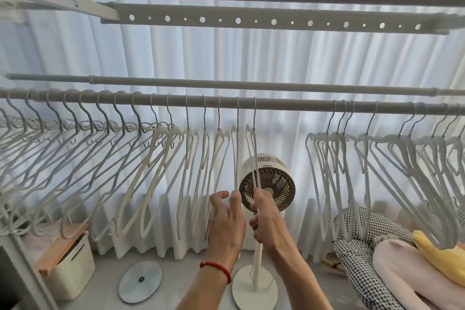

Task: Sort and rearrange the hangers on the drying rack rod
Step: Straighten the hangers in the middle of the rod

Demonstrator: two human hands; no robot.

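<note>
A grey rod (289, 105) runs across the view with several hangers on it. Grey hangers (83, 148) crowd the left end, white hangers (186, 171) hang in the middle, and another bunch of pale hangers (364, 178) fills the right end. A bare stretch of rod lies between the middle and right groups. My right hand (266, 219) grips the lower part of the rightmost middle white hanger (253, 156). My left hand (226, 219), with a red bracelet on its wrist, pinches the lower part of the neighbouring white hanger (236, 158) between fingertips.
A standing fan (270, 184) is right behind my hands. White curtains hang behind the rack. A second thinner rod (226, 83) runs above, with perforated rack bars (251, 20) overhead. A white basket (73, 267) and a round scale (139, 280) sit on the floor; cushions (377, 241) lie at right.
</note>
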